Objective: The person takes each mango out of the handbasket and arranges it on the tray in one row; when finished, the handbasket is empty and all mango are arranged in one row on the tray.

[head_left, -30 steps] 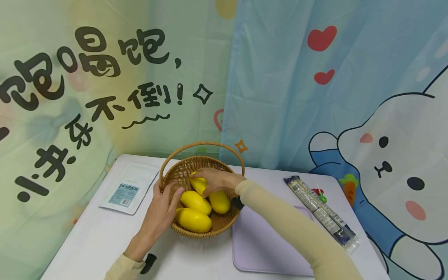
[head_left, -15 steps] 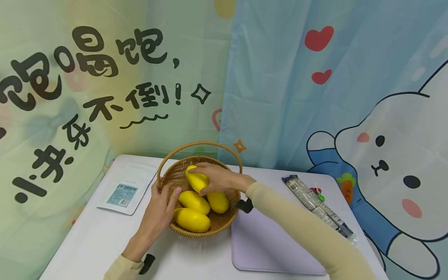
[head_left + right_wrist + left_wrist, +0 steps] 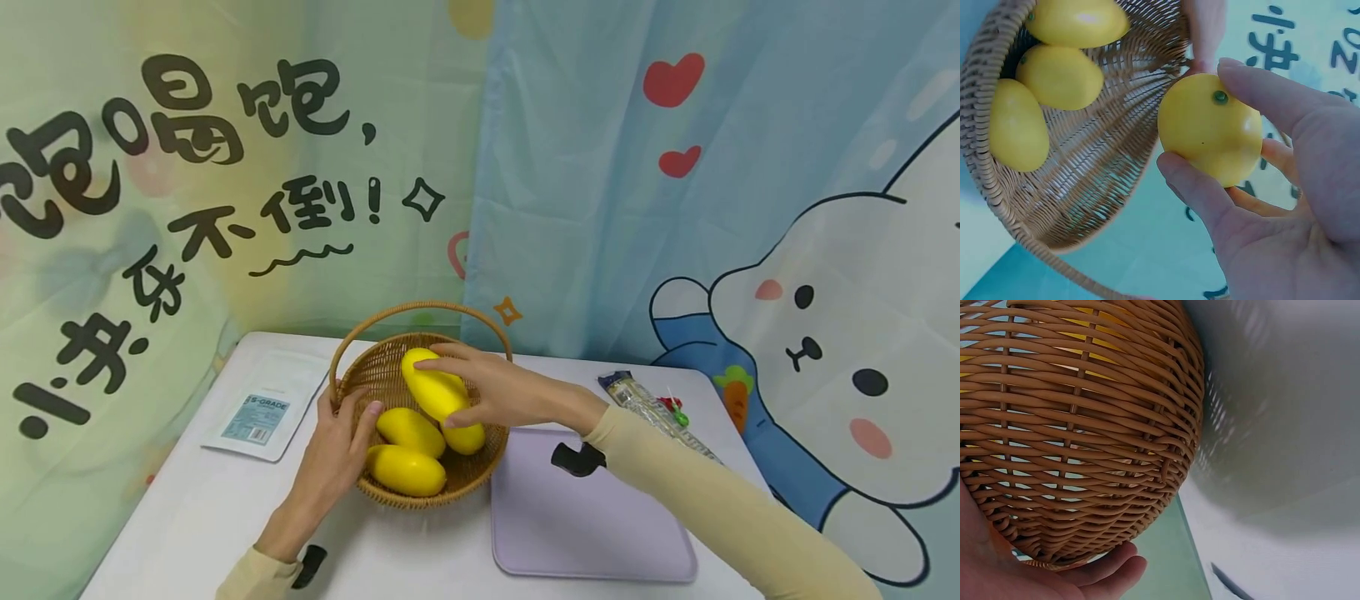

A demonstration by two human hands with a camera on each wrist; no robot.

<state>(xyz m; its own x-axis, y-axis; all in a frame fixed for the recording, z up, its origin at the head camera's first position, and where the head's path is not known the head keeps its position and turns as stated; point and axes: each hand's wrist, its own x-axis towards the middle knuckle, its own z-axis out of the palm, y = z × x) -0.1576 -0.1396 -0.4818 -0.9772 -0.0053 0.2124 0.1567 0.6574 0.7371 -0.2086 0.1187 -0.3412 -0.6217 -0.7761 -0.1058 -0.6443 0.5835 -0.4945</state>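
A wicker basket (image 3: 386,500) with an arched handle stands on the table, tipped toward the camera. My left hand (image 3: 326,454) grips its left side; in the left wrist view the fingers curl round the woven wall (image 3: 1085,425). Between thumb and fingers, my right hand (image 3: 517,387) holds a yellow mango (image 3: 430,387) over the basket's opening. The right wrist view shows that mango (image 3: 1204,131) end-on, its green stem spot facing the camera, apart from the others. Inside the basket lie three more mangoes, at the front (image 3: 407,471), in the middle (image 3: 411,431) and at the right (image 3: 467,439).
To the right of the basket lies a pale purple tray (image 3: 592,517). Behind the right forearm is a long clear-wrapped packet (image 3: 652,404) with a small red and green item (image 3: 677,411). A white pouch (image 3: 258,417) lies at left. Printed curtains (image 3: 570,208) hang behind the table.
My right hand has lifted the mango up from among the others, and its wrist has swung right. My left hand keeps its grip on the basket. The head view has shifted slightly.
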